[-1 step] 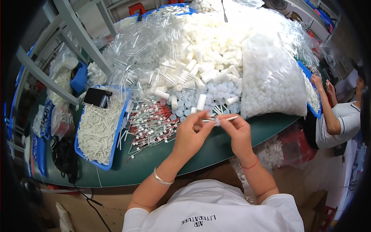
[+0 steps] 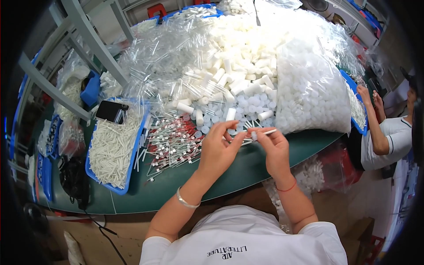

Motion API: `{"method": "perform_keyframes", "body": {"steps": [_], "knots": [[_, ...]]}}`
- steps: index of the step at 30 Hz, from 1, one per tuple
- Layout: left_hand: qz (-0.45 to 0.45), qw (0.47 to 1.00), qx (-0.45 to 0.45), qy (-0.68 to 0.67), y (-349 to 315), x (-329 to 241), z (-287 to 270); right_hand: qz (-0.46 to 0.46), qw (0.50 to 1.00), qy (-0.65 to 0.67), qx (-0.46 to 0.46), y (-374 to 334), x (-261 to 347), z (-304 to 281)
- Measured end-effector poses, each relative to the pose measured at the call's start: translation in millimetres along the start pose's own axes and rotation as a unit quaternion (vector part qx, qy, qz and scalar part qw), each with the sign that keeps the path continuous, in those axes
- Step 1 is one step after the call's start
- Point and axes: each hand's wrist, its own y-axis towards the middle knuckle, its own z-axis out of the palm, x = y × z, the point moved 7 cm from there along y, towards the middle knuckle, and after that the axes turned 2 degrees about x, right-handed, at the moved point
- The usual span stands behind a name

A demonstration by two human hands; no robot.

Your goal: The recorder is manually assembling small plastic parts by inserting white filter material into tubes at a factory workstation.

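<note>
The thin white stick (image 2: 270, 131) was located between the hands, its free end directed toward 3 o'clock. The right hand (image 2: 277, 152) was closed in a pinch on it; a small whitish piece (image 2: 254, 135) sat at its fingertips. The left hand (image 2: 219, 150) was half curled; its hold could not be determined. Relative to the earlier view, stick and right hand had shifted slightly toward 2 o'clock. From the hands, translucent caps (image 2: 252, 104) lay at 12 o'clock, a filled clear bag (image 2: 309, 88) at 2, red-and-white rods (image 2: 174, 141) at 9.

white stick (image 2: 271, 131) | slim, straight | slightly slanted | in right hand (image 2: 274, 145)
</note>
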Motion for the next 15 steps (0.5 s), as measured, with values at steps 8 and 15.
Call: {"method": "perform_keyframes", "body": {"steps": [8,15], "knots": [[0.145,0.914,-0.035,0.376,36,15,18,-0.045,0.993,-0.096,0.044,11,3,0],[-0.051,0.999,0.009,-0.018,6,22,-11,-0.154,0.944,-0.285,0.056,14,19,6]]}}
